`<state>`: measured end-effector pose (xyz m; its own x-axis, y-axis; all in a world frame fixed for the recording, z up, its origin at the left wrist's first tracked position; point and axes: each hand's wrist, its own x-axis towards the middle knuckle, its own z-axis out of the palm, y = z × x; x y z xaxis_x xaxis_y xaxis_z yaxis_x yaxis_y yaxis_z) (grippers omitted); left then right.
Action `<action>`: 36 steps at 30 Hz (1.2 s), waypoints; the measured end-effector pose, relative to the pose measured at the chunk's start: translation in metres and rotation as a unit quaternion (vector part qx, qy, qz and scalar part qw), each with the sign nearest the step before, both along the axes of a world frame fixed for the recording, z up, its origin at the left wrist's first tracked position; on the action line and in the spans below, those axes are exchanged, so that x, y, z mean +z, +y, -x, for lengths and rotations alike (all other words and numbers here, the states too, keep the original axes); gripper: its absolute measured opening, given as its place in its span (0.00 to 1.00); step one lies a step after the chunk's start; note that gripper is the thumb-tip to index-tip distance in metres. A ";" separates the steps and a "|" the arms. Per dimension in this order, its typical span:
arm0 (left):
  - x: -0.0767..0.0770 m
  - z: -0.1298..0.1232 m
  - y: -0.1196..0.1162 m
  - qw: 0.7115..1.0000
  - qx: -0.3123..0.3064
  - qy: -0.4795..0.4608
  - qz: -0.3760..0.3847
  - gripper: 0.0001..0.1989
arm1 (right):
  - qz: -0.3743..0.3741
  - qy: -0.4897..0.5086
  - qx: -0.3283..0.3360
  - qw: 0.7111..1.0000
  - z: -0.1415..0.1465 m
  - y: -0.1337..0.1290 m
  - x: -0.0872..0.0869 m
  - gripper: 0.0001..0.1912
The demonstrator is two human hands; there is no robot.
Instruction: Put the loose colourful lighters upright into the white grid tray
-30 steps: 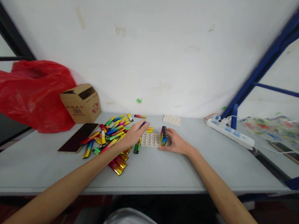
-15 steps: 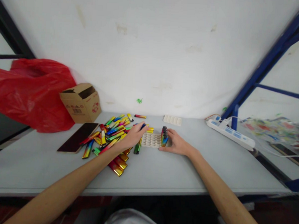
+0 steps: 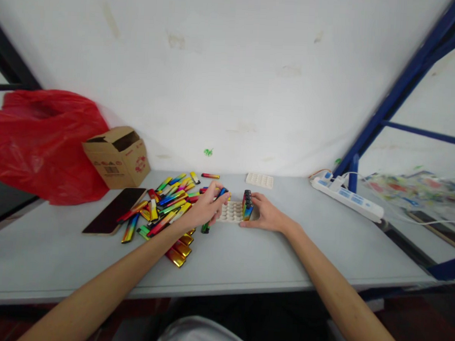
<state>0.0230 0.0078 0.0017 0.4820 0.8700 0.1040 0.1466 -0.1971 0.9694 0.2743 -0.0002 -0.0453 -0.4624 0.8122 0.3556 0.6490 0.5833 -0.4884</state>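
A white tray with rows of round holes (image 3: 231, 212) lies on the table. Several colourful lighters with black tops (image 3: 247, 206) stand upright at its right end. My right hand (image 3: 265, 213) is closed around that end, thumb at the front edge and fingers beside the standing lighters. Just left of the tray, my left hand (image 3: 207, 208) pinches a blue lighter (image 3: 222, 192), held tilted. A loose pile of shiny multicoloured lighters (image 3: 172, 200) spreads to the left, partly covered by my left hand and forearm.
Behind the tray lies a second white tray (image 3: 259, 180). On the left are a dark phone-like slab (image 3: 113, 213), an open cardboard box (image 3: 119, 157) and a red plastic bag (image 3: 53, 146). A white power strip (image 3: 348, 198) with cables sits at the right, near a blue metal frame (image 3: 397, 88).
My left hand has turned, and the blue lighter now shows more clearly between its fingers. My right hand stays at the tray's right end. The whole view has shifted slightly.
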 end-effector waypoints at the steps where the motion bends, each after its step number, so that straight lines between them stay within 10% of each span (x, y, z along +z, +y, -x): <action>1: -0.001 -0.001 0.001 1.000 -0.009 -0.004 0.004 0.19 | 0.001 0.001 0.001 1.000 0.000 0.000 0.001 0.43; 24: 0.001 -0.018 0.032 0.939 -0.030 0.161 -0.302 0.15 | 0.035 -0.004 0.006 0.999 -0.008 0.000 0.002 0.43; 36: 0.002 -0.007 0.039 0.967 -0.057 0.142 -0.205 0.32 | 0.036 -0.008 0.010 0.999 -0.007 -0.002 0.006 0.44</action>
<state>0.0297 0.0468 0.0040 0.6328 0.7224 0.2787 0.3492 -0.5875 0.7300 0.2812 -0.0023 -0.0393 -0.4846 0.8255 0.2892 0.6451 0.5606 -0.5193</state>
